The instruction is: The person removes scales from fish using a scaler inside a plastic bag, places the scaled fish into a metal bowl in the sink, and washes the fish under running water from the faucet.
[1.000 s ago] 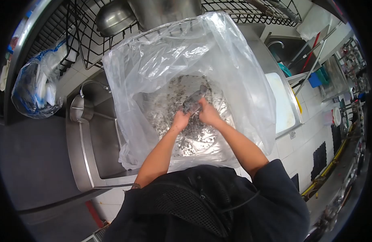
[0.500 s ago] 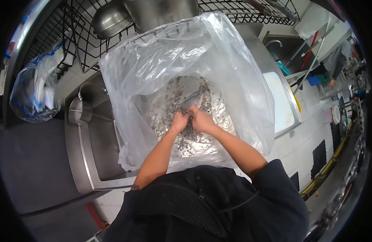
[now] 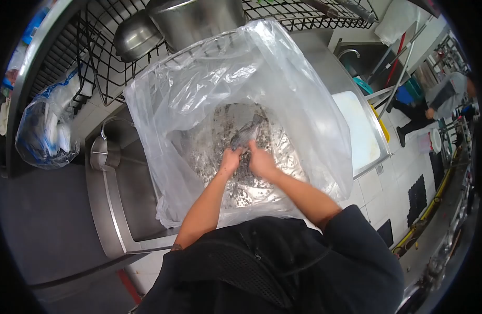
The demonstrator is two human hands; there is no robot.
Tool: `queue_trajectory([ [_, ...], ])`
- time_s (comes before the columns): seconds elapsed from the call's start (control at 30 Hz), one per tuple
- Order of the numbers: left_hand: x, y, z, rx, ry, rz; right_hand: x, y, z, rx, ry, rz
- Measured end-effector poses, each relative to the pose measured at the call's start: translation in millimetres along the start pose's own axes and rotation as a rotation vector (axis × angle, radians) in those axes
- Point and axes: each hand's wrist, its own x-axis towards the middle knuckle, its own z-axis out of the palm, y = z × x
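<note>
A dark grey fish (image 3: 247, 133) lies slanting inside a large clear plastic bag (image 3: 324, 131), its far end up and to the right. My left hand (image 3: 230, 161) is closed around the fish's near end. My right hand (image 3: 262, 161) is closed close beside it, with a finger or thumb reaching up against the fish's side. Whatever sits inside my right fist is hidden. Many small dark flecks, looking like fish scales, cover the wet, shiny bottom of the bag around both hands.
A steel sink (image 3: 139, 193) with a tap is at left. Above are a wire rack (image 3: 102, 68), a steel bowl (image 3: 138, 36) and a large pot (image 3: 196, 23). A white board (image 3: 358, 131) is at right. Another person (image 3: 439, 99) walks farther right.
My hands stay at the fish, with only small shifts, and the fish's far end sits slightly lower. My view has tilted a little. The other person at right has come further into view.
</note>
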Motion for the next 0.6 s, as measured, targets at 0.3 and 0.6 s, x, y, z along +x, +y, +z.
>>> queue_trajectory([
  [0.3, -5, 11, 0, -0.451, -0.028, -0.137, -7, 6, 13, 0.086, 0.015, 0.057],
  [0.6, -1, 2, -2, -0.614, -0.022, -0.232, -16, 0, 11, 0.151, 0.065, 0.035],
])
